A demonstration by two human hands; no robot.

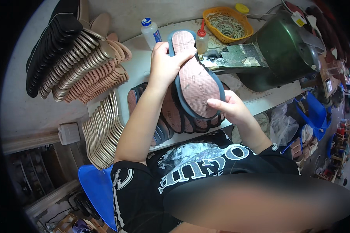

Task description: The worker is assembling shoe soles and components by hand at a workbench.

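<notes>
Both hands hold a shoe sole (pixel 198 85) up above the table, its narrow heel end pointing away from me. It has a pinkish-brown ribbed face and a blue-grey rim. My left hand (pixel 166 64) grips the narrow end, with the thumb lying across the ribbed face. At the wide end, my right hand (pixel 234 108) pinches the right edge, thumb on top. The fingers beneath the sole are hidden. Under it, a row of similar dark-rimmed soles (pixel 172 112) lies on the white table (pixel 142 50), partly covered by the held one and my left forearm.
A green sewing machine (pixel 286 50) stands at the right. Behind the sole are a white bottle (pixel 149 35), a red-tipped bottle (pixel 202 40) and an orange basket (pixel 227 25) of cord. Stacked black, gold and pink soles (pixel 79 54) fill the left. A blue chair (pixel 95 190) is lower left.
</notes>
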